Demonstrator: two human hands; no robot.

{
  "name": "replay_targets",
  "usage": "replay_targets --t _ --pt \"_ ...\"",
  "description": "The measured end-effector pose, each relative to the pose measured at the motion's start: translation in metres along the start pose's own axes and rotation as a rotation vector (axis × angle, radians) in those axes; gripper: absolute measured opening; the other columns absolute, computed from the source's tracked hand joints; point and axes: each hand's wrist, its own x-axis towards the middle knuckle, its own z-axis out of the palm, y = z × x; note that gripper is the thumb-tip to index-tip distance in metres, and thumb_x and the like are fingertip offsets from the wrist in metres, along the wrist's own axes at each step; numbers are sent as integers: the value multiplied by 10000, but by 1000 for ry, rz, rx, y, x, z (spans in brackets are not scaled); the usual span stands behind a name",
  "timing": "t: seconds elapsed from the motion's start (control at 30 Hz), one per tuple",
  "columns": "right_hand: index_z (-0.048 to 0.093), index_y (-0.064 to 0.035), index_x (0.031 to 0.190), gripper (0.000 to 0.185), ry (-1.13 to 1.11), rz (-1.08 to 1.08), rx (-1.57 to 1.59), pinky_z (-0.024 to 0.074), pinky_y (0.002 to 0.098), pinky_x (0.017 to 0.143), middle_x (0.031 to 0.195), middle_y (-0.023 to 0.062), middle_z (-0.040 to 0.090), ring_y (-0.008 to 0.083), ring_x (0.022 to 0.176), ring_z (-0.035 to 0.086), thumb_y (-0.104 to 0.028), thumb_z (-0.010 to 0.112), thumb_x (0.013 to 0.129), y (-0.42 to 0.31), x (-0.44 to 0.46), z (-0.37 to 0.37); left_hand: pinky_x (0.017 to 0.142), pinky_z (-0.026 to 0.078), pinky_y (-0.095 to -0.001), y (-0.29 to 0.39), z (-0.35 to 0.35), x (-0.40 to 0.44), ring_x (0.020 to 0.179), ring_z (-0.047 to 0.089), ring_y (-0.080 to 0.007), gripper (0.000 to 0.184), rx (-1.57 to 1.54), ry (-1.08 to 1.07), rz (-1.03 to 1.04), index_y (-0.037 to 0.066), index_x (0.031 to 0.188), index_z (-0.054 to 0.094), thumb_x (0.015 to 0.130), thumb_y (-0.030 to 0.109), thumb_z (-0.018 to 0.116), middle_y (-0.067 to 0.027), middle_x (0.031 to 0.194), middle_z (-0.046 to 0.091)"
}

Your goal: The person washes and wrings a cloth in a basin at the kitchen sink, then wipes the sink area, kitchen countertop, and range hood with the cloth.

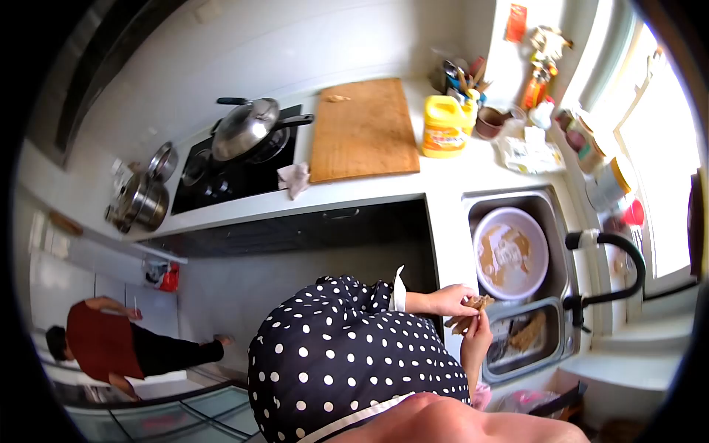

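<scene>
Both my hands meet over the near edge of the sink, holding a brown, wrinkled, soft-looking piece of food whose kind I cannot make out. My left hand pinches it from the left. My right hand grips it from below, fingers closed, and more of the brown stuff hangs between the hands. Just beyond them, a pale basin in the large sink bowl holds water and tan pieces. Beside my right hand, the smaller sink bowl contains a larger brown piece.
A black faucet arches over the sink. On the counter are a wooden cutting board, a yellow jug and a white packet. A lidded wok sits on the stove. Another person in a dark red top stands at the left.
</scene>
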Motion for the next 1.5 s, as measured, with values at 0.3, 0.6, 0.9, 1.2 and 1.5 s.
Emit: replay_targets --t 0.3,0.6,0.9,1.2,1.5 --pt "568 31 978 177 -272 71 545 431 223 677 869 41 603 80 762 532 -54 444 885 21 37 43 576 436 -283 -18 -48 -56 633 493 -81 190 -222 560 -286 -13 788 589 828 172 574 -39 674 572" --pt "409 -17 1257 433 -599 596 1148 424 367 936 1205 110 526 238 1074 537 -237 493 894 -7 28 113 617 467 -292 -47 -101 -81 655 574 -110 200 -144 567 -86 1 849 622 847 195 573 -75 731 648" --pt "437 -34 1246 397 -576 409 1245 422 386 905 1173 93 544 227 1052 539 -176 517 884 -91 31 264 609 462 -281 -57 -257 -162 657 554 -125 314 132 634 -139 14 1009 559 851 281 606 -56 779 586" --pt "528 8 1161 312 -846 -18 394 427 228 830 1034 35 588 83 935 529 -205 472 940 -190 28 335 706 478 -262 -79 -296 -262 774 579 -100 257 7 753 97 -7 983 605 855 216 612 -58 857 641" --pt "405 -28 1206 481 -972 -371 424 491 269 732 1054 93 524 158 865 569 -63 658 798 -225 8 424 563 423 -186 -105 -316 -351 635 515 -44 189 -616 1346 -80 13 914 628 866 193 599 1 738 589"
